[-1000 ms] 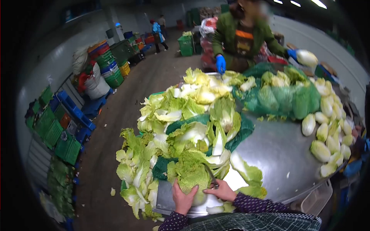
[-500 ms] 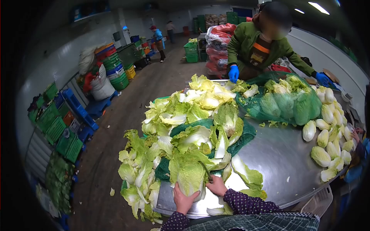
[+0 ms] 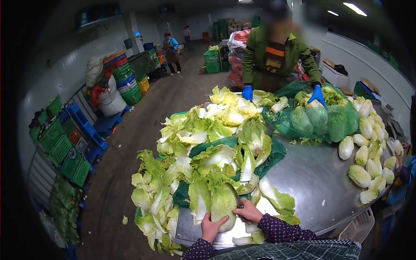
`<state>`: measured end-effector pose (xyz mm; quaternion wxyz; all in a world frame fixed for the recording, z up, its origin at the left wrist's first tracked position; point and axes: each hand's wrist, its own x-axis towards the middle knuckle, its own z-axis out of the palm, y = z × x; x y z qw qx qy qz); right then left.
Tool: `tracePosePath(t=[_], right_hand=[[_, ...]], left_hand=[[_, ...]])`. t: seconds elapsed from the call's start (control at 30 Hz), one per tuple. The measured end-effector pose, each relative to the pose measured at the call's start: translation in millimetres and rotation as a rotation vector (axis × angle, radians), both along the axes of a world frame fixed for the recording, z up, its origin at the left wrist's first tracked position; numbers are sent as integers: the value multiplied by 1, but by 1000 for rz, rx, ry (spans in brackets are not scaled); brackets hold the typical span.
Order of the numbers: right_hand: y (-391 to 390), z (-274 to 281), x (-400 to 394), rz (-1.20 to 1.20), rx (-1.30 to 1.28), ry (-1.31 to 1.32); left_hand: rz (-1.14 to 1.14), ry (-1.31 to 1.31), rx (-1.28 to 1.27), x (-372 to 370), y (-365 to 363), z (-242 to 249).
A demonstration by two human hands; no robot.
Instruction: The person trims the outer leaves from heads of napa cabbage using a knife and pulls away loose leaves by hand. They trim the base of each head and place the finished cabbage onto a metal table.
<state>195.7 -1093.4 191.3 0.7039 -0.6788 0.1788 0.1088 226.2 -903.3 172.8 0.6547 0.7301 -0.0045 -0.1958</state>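
At the near edge of the steel table, my left hand grips the base of a napa cabbage, thumb on its right side. A loose outer leaf stands away from the head on the left. My right hand is closed on the handle of a curved knife, its dark blade arching up along the cabbage's right side. Behind it, more napa cabbages and leaves lie on a green mesh bag. A detached leaf rests to the right.
Trimmed leaves pile at the left edge. Small trimmed cabbages line the right of the steel table. Across it, a co-worker in a green jacket touches a filled mesh bag. A white basket sits below right.
The outer leaf has parted leftward from the cabbage in my hands, and the knife has shifted slightly right. The co-worker's gloved hand has moved from the table's far right onto the filled mesh bag.
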Motion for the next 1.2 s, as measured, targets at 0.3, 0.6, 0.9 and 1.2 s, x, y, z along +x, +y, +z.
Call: tracePosePath(t=[0.3, 0.6, 0.9, 1.2], right_hand=[[4, 50, 15, -110, 18, -234], [15, 109, 14, -143, -124, -467], [6, 125, 20, -79, -211, -404], [31, 118, 21, -285, 36, -301]], left_hand=[[211, -5, -330, 9, 9, 73], [65, -110, -302, 4, 13, 77], [255, 9, -636, -2, 7, 67], [283, -207, -471, -1, 10, 66]])
